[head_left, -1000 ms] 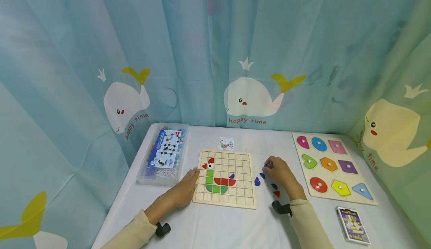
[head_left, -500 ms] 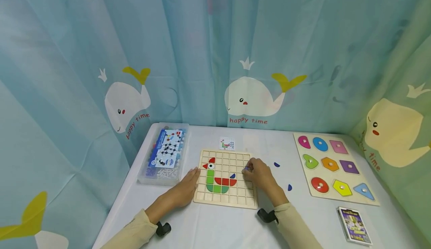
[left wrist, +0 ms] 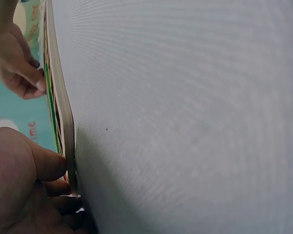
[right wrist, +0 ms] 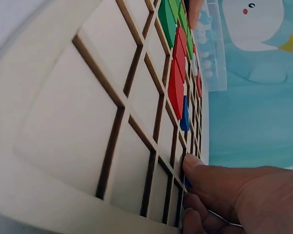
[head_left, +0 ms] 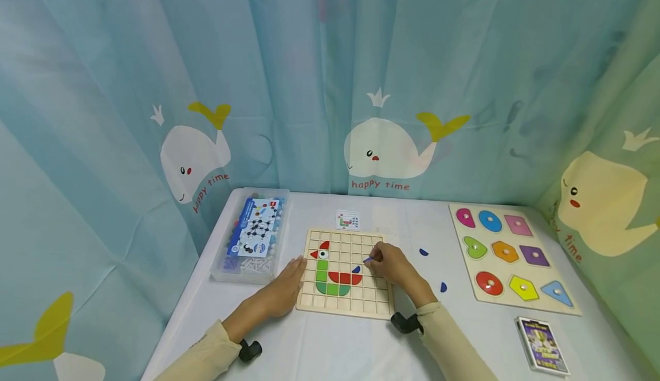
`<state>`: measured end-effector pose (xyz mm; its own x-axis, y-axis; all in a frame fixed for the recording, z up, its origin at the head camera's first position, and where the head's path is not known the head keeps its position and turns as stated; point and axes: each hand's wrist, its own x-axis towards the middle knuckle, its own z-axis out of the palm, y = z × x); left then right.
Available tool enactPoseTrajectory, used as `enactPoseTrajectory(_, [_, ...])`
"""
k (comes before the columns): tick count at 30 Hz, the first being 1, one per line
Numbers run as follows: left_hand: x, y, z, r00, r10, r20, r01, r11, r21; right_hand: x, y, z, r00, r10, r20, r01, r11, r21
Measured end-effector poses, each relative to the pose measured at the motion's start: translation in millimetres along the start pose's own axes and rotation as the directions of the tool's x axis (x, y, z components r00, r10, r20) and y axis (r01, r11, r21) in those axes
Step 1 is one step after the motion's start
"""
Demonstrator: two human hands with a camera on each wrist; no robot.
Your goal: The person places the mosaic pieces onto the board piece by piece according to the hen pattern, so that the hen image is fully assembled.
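A wooden grid board [head_left: 371, 305] holds red, green and blue pieces laid out as a bird with a round eye piece [head_left: 323, 254]. My right hand [head_left: 390, 264] is over the board's right half, pinching a small blue piece [head_left: 368, 260] between thumb and fingertips. In the right wrist view, a sliver of this blue piece [right wrist: 187, 182] shows under the thumb, close to the grid. To its left, a blue piece [head_left: 356, 269] sits in a square above the red row [head_left: 344, 278]. My left hand [head_left: 282, 290] rests against the board's left edge, thumb touching its side [left wrist: 67, 141].
Two loose blue pieces [head_left: 424, 251] lie right of the board. Behind it is a small picture card [head_left: 348, 219]. A clear plastic case [head_left: 249, 236] stands at left. At right are a shape puzzle board [head_left: 482, 255] and a card box [head_left: 542, 345].
My right hand has moved left from the loose pieces onto the board, carrying a blue piece, then slightly further left. Its arm now covers where other loose pieces lay. The left hand stays put.
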<state>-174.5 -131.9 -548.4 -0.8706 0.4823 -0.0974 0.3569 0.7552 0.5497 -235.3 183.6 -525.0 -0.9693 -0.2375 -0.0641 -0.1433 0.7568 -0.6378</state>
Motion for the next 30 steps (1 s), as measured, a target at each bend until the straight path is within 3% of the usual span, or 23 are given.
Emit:
enactPoseTrajectory(20, [-0.7, 1.0, -0.9, 1.000, 0.011, -0.012, -0.011, 1.000, -0.012, 1.3, -1.9, 2.9, 0.996, 0.020, -0.092, -0.023, 0.999, -0.037])
enactPoseTrajectory(30, [-2.3, 4.1, -2.6, 1.000, -0.003, 0.003, 0.003, 1.000, -0.018, -6.3, 21.6, -30.2, 0.979, 0.115, -0.167, -0.124, 0.991, -0.046])
